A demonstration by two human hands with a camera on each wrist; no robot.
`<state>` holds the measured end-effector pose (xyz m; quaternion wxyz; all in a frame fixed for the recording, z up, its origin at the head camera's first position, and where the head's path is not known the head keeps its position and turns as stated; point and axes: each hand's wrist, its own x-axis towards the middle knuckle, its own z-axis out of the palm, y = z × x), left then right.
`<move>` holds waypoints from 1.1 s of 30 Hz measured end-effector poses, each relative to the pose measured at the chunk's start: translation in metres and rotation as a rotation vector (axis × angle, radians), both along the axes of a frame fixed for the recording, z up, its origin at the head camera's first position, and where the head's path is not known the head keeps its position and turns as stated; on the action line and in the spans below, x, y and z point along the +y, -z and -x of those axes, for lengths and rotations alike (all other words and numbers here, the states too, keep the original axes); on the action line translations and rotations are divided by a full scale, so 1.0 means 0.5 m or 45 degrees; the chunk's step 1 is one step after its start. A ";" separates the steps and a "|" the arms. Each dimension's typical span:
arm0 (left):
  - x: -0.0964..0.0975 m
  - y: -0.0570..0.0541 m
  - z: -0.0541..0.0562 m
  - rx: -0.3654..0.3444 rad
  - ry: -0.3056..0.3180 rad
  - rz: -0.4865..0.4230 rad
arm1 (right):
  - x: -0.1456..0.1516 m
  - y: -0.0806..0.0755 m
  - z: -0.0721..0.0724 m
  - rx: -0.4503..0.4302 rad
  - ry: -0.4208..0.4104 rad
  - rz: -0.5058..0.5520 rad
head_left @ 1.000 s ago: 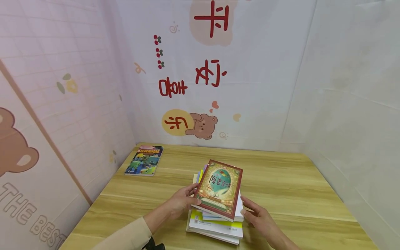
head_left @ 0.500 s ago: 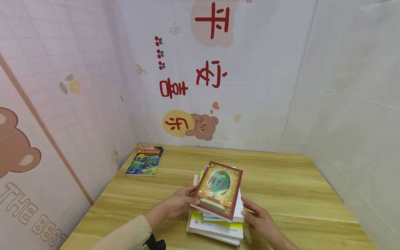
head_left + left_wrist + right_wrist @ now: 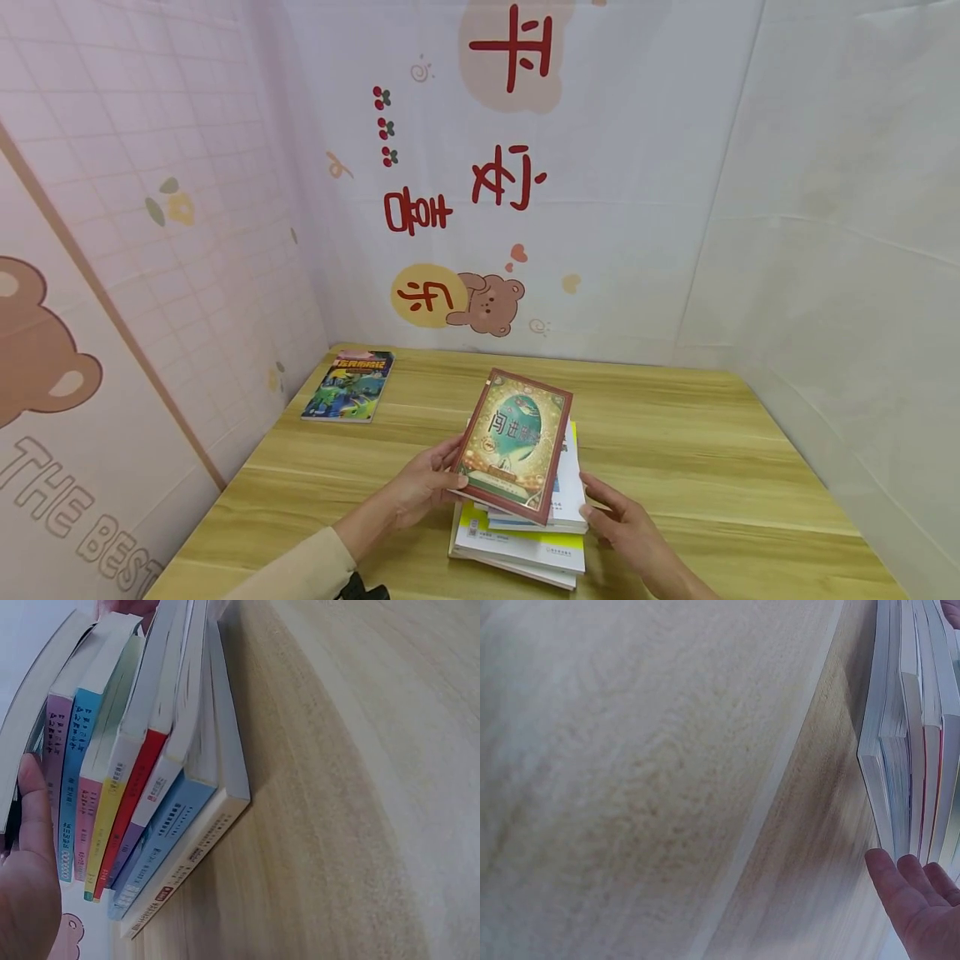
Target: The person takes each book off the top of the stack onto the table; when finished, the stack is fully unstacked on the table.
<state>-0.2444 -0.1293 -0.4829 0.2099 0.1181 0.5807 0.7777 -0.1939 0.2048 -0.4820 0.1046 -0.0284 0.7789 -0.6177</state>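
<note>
My left hand point(image 3: 422, 485) pinches a book with a red-brown border and green oval point(image 3: 512, 446) at its lower left corner, thumb on the cover. This book sits askew over a stack of books point(image 3: 521, 546). In the left wrist view, a gap opens between the held book point(image 3: 34, 712) and the stack's top, with fingers point(image 3: 34, 802) under it; the several spines point(image 3: 142, 817) are pink, blue, yellow, red and cream. My right hand point(image 3: 630, 529) is at the stack's right side; in the right wrist view its extended fingers point(image 3: 889, 877) lie along the page edges point(image 3: 889, 757).
A colourful comic-style book point(image 3: 348, 386) lies flat at the table's back left corner. The wooden table point(image 3: 660, 433) is bounded by printed cloth walls point(image 3: 615, 208) at the back and sides. A black strap piece point(image 3: 362, 588) shows at the left wrist.
The red-brown book has shifted left and slightly away in my left hand, baring more of the white book beneath on the right. My right hand has stayed at the stack's side.
</note>
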 end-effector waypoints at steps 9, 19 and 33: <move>-0.009 -0.003 0.011 0.004 -0.044 -0.054 | 0.006 -0.003 0.007 -0.008 0.012 -0.003; -0.070 -0.031 0.070 0.062 -0.219 -0.085 | 0.008 -0.003 0.008 -0.028 0.009 -0.002; -0.152 -0.026 0.169 0.028 -0.447 -0.069 | 0.004 -0.005 0.007 -0.021 0.029 -0.019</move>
